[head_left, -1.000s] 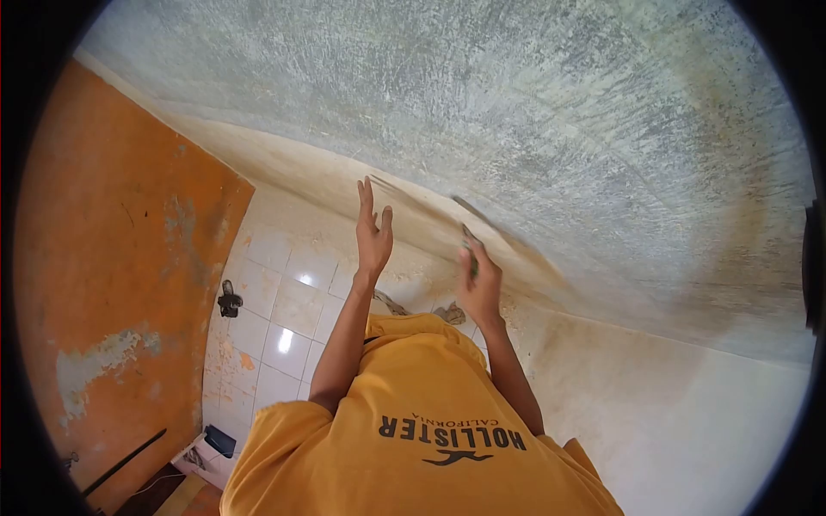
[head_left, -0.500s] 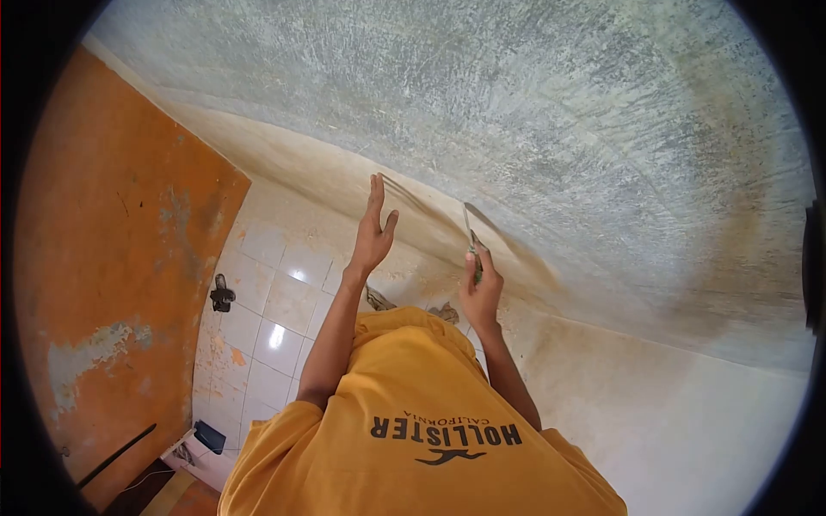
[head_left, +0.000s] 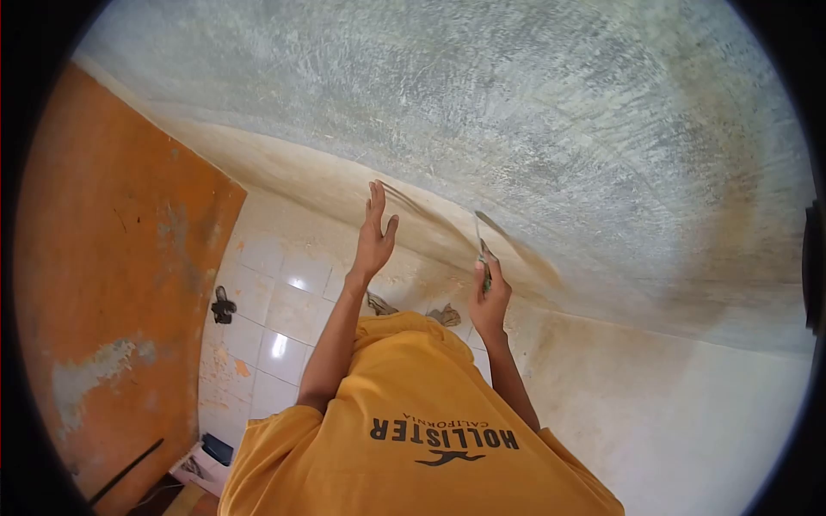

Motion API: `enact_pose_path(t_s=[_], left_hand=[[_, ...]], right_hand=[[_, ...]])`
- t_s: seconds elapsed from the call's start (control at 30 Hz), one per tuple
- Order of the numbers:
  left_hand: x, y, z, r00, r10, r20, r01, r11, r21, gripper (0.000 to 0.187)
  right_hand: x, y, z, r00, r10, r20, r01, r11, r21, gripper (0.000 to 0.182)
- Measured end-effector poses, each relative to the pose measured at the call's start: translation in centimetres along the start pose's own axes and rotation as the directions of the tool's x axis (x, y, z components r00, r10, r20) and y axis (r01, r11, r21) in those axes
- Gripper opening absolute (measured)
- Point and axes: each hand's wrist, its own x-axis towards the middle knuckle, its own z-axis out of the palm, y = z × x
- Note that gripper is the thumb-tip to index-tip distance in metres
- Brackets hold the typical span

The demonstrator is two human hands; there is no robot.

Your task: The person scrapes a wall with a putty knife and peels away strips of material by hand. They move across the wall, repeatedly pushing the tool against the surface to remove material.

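Note:
My right hand (head_left: 491, 297) is wrapped around the green handle of a scraper (head_left: 481, 236). Its thin blade is seen nearly edge-on, with the tip up at the wall (head_left: 482, 112), where the grey, scraped-looking surface borders a cream band. To the left, my left hand (head_left: 374, 241) holds nothing; the fingers are stretched out, with the fingertips at the cream band and the thumb apart. Both hands cast shadows on the wall.
An orange wall (head_left: 129, 249) with peeling patches stands at left. Paint flakes lie on the white tile floor (head_left: 292, 314), beside a dark object (head_left: 223, 305). A pale wall (head_left: 637, 404) is at right. A dark blue item (head_left: 217, 449) sits at lower left.
The right hand and scraper have shifted slightly right and down in the view. The left hand keeps its flat pose in nearly the same place. The view has tilted a little.

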Motion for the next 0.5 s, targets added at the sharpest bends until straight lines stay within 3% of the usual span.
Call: enact_pose_path(t_s=[0.1,0.13,0.33,0.43,0.5], left_hand=[[-0.4,-0.1,0.0,1.0,-0.006,0.007,0.006,1.0,0.009,0.075],[-0.4,0.1,0.2,1.0,-0.015,0.0,0.015,1.0,0.008,0.075],[-0.5,0.1,0.5,1.0,-0.008,-0.03,0.008,1.0,0.003,0.076],[0.2,-0.9,1.4,0.995,0.084,-0.06,-0.081,0.996,0.046,0.076],[-0.2,-1.6,1.8,0.992,0.113,-0.063,-0.108,0.991,0.073,0.078]], right_hand=[[-1.2,0.3,-0.3,0.972,0.215,0.099,-0.204,0.973,-0.106,0.026],[-1.5,0.4,0.6,0.987,0.152,0.042,-0.149,0.986,-0.08,0.025],[-1.2,0.8,-2.1,0.968,0.224,0.109,-0.217,0.974,-0.07,0.027],[0.2,1.6,0.3,0.992,-0.016,0.125,0.021,0.999,-0.037,0.029],[0.0,0.0,0.0,0.972,0.165,0.167,-0.151,0.984,-0.092,0.029]])
